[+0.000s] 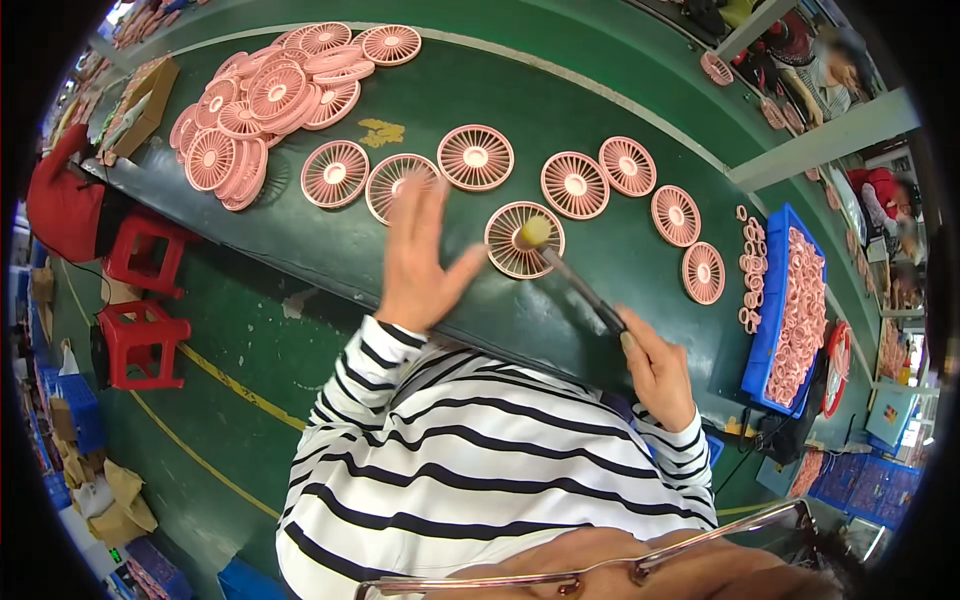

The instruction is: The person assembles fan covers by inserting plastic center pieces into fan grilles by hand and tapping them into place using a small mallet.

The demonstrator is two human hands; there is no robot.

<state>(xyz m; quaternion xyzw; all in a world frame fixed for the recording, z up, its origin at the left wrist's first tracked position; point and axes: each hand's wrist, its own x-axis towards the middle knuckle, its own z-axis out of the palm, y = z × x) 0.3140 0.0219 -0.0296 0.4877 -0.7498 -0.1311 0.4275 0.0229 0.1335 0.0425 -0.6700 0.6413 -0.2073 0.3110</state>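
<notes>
My right hand (659, 372) is wrapped round the dark handle of a mallet (585, 287). Its yellowish head is over the middle of a round pink fan grille (508, 262) lying flat on the green table. Fingers apart and slightly blurred, my left hand (420, 255) is over the near edge of another pink grille (388, 178) and partly hides it; whether it touches that grille I cannot tell. Farther back lies a grille (475, 158), with one more grille (335, 174) to the left. Several others form a curve to the right, among them a grille (575, 185).
A big heap of pink grilles (275, 90) covers the table's far left. At the right, a blue crate (765, 335) holds small pink rings, and several rings (750, 265) lie beside it. Red stools (145, 345) stand left of the table; a white post (830, 140) rises at the far right.
</notes>
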